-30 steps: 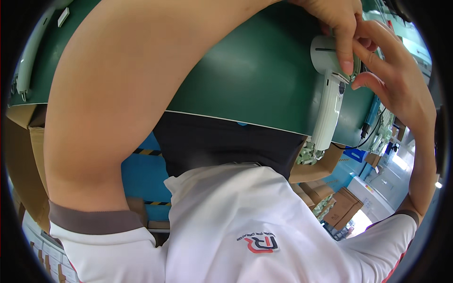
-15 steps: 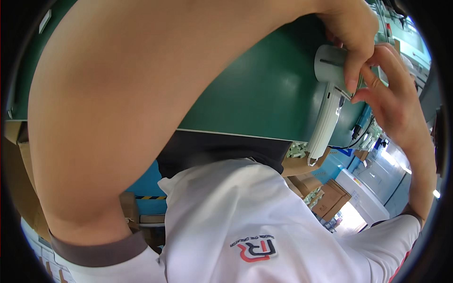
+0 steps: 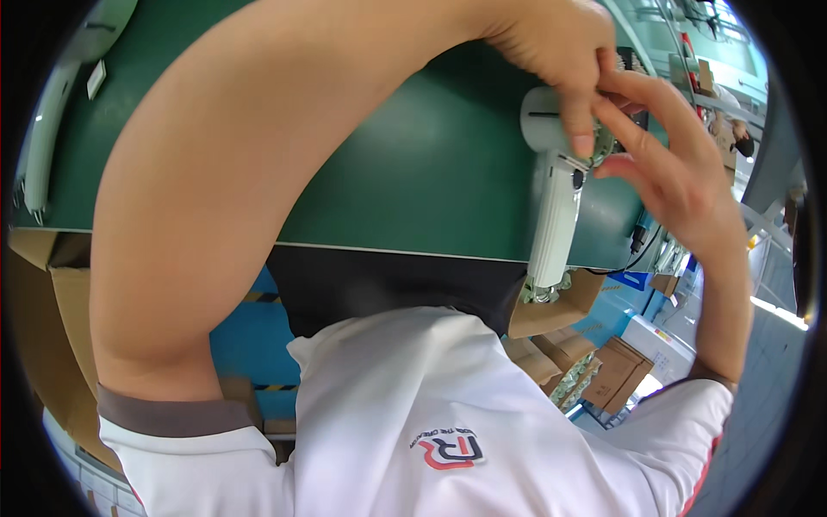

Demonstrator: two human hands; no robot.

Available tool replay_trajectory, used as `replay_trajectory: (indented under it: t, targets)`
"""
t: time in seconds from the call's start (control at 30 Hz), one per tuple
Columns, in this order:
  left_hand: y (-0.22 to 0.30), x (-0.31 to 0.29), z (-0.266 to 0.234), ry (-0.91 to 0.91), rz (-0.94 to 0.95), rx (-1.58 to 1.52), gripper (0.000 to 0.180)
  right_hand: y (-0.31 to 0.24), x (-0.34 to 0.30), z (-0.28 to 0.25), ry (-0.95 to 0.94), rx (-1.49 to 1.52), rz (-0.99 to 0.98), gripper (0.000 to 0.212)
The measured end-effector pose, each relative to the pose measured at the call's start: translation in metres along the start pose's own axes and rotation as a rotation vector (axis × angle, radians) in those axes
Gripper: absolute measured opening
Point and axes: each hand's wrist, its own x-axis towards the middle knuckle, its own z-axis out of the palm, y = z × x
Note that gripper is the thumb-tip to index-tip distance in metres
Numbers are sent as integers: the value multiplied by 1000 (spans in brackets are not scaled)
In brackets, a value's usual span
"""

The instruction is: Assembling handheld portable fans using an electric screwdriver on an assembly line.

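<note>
A white handheld device with a round drum-shaped head (image 3: 539,129) and a long ribbed handle (image 3: 554,228) sits at the right of the green table, its handle reaching past the front edge. My left hand (image 3: 560,52) grips the head from above, thumb pressed down on it. From the right my right hand (image 3: 676,172) meets it, thumb and fingers bent around the head's far side. A greenish part (image 3: 605,142) shows between the two hands. Whatever the right fingertips pinch is too small to make out.
A similar white device (image 3: 47,138) lies at the far left, beside a small white piece (image 3: 96,79). Near my right wrist are a blue-black tool (image 3: 640,233) and its cable. Cardboard boxes (image 3: 564,314) stand below the table's front edge. Farther right, a person (image 3: 743,138) is in the background.
My view has shifted, so hands and device appear farther left. The handle stands more upright in the picture. The second device at the left has come into view. Both hands stay on the head.
</note>
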Motion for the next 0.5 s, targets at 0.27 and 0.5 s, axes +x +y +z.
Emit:
replay_trajectory:
  t: [0.27, 0.5]
  targets:
    - [-18, 15, 18, 43, 91, -121, 52, 11, -165, 75, 410, -308, 1284, 29]
    - [-18, 12, 18, 5, 103, -148, 60, 36, -243, 142, 154, -122, 1677, 56]
